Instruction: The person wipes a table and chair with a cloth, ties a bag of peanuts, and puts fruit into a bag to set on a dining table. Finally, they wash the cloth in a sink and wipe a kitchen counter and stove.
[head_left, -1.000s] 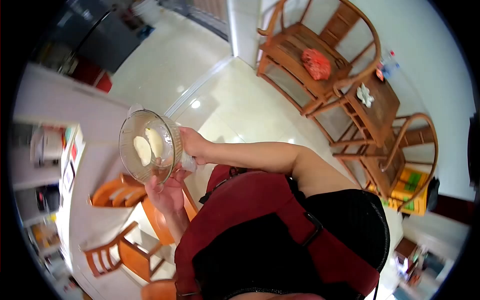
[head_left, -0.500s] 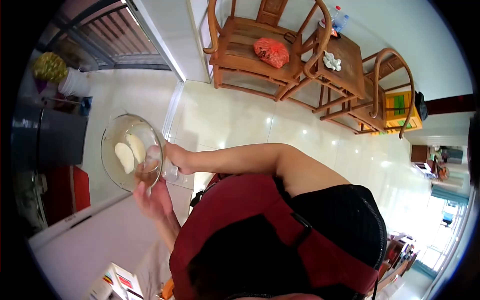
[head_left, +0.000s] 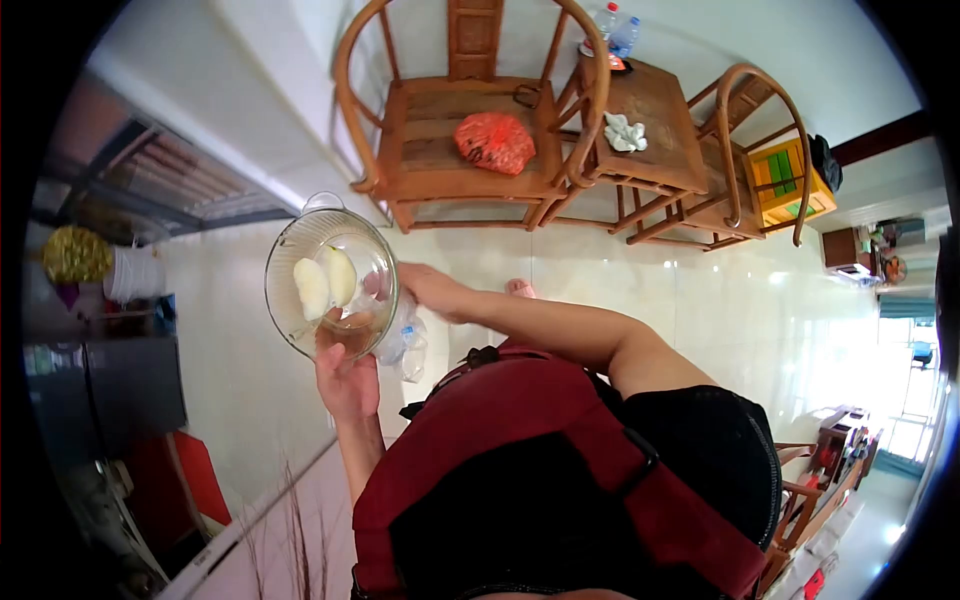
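Beside the clear bowl (head_left: 285, 268), more plastic bag (head_left: 412, 358) now shows.

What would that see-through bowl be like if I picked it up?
The bowl looks clear and shiny like glass, so it's probably stiff and breakable. The pale pieces look loose inside, so they might slide if it tilts.
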